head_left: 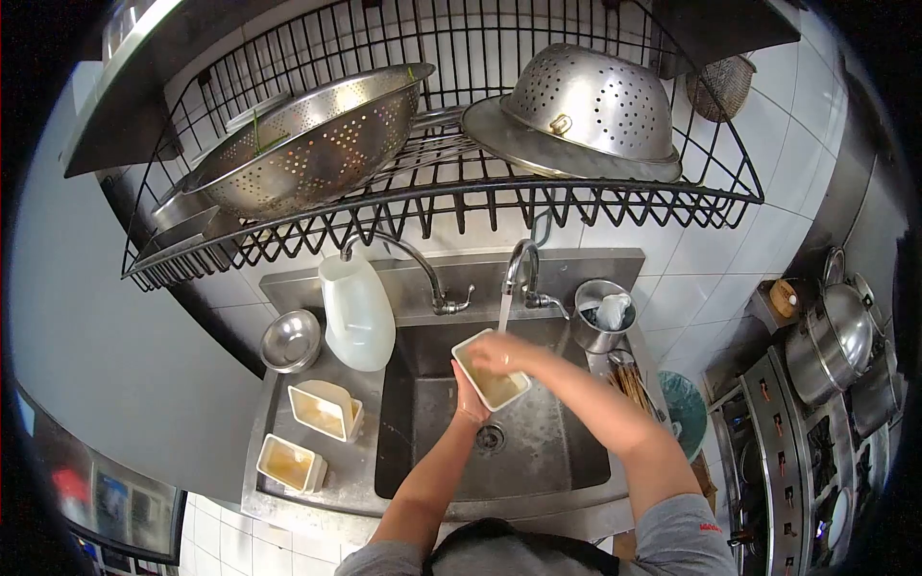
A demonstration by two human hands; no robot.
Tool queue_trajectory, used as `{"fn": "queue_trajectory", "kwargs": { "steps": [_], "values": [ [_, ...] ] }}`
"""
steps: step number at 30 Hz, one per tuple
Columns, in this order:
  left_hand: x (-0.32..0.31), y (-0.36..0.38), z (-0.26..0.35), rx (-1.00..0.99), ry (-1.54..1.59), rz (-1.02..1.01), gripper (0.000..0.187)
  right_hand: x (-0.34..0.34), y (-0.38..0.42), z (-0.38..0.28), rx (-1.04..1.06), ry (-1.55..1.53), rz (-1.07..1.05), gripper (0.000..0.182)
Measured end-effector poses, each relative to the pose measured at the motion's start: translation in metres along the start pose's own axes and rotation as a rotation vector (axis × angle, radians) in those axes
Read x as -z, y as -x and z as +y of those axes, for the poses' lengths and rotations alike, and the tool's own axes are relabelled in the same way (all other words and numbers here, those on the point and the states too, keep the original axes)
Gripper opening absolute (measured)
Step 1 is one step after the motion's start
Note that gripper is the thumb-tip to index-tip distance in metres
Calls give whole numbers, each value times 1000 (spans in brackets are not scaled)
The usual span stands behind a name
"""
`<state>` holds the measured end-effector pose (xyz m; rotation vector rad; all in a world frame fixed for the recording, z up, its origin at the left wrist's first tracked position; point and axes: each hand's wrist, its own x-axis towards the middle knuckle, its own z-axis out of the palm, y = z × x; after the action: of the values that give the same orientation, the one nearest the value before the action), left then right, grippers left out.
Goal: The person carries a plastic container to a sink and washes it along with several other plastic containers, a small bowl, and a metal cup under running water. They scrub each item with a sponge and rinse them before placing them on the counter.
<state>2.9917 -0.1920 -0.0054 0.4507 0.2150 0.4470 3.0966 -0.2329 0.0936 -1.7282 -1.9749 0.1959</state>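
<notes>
Left hand (470, 397), its grip holding the container (506, 390), best steadies it beside the running water (504, 315); right hand (496, 354) inside, grip too blurred to tell.

Open space lies over the basin (432, 422); the wire rack (442, 197) and both faucets block the back.

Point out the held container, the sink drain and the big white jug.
Held container (511, 396): head view, on its near rim.
Sink drain (491, 439): head view, on the middle of the strainer.
White jug (357, 312): head view, on the body.
</notes>
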Motion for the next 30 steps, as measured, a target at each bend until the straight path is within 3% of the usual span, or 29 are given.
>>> {"fn": "queue_trajectory", "kwargs": {
  "steps": [1,3,6,7,9,10,12,13,15,16,18,21,24,26,27,30],
  "values": [
    [-8,3,3,5,-33,93,82,-17,7,5,53,81,-63,21],
    [0,-5,7,62,-68,45,82,-40,14,13,157,242,-187,22],
    [17,-15,14,119,-95,63,84,-34,16,22,-107,-200,-687,24],
    [22,-17,17,147,-118,78,85,-31,22,19,-203,-521,-608,22],
    [36,-29,19,236,-55,139,75,-21,29,13,-227,-372,-561,20],
    [36,-38,19,219,-209,265,68,-18,33,12,-240,-299,-539,20],
    [28,-60,22,184,-523,514,55,-12,35,15,-380,-254,-262,18],
    [14,-63,27,120,-793,391,49,-9,37,18,-447,-228,-121,17],
    [-6,-68,34,-7,-1291,190,38,-26,44,45,-593,-658,138,20],
    [-13,-73,35,-84,-1523,135,34,-23,42,41,-660,-874,271,22],
    [-24,-87,24,-220,-1930,148,31,-23,45,41,-799,-939,438,18],
    [-76,-63,22,-323,-1867,246,28,-35,41,43,-935,-1145,687,16],
    [-92,-41,20,-385,-1902,96,27,-33,38,31,-953,-1519,792,18],
    [-89,-18,23,-725,-1936,-68,28,-47,36,52,-834,-1782,745,20],
    [-83,-7,27,-898,-1941,-155,31,-46,33,50,-890,-1715,722,20],
    [-34,4,35,-739,-1552,-56,47,-39,21,42,-987,-1633,653,18]
  ]
}}
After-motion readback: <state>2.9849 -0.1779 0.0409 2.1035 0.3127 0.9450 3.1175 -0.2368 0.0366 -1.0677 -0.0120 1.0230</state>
